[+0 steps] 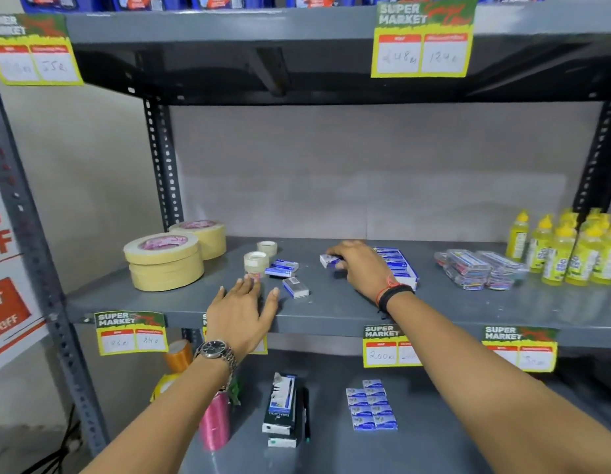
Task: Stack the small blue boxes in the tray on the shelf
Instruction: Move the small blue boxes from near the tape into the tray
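Shelf (331, 309) of grey metal carries the goods at about chest height. On it the right hand (360, 265) reaches forward with its fingers curled around one small blue box (328, 260), which shows at the fingertips, just left of the hand; whether the box is lifted or resting on the shelf cannot be told. Right behind that hand, partly hidden by it, lies the tray (408, 280), a white-edged open carton already filled with a row of blue boxes (391, 256) lying side by side.

The left hand (240, 311) is spread open, palm down, fingers splayed, at the front edge of the shelf and holds nothing. Just beyond its fingertips lie three loose boxes: a pair (282, 268) stacked slightly askew, and a single one (296, 288) nearer the front, close to the thumb. These lie between the two hands, well left of the tray.

Two small rolls of clear tape (257, 261) stand just left of the loose boxes, with wide masking tape rolls (165, 260) further left. To the right of the tray sit clear-wrapped packets (475, 270), then yellow bottles (567, 249). A wristwatch (216, 350) is on the left wrist, a black band (394, 295) on the right.
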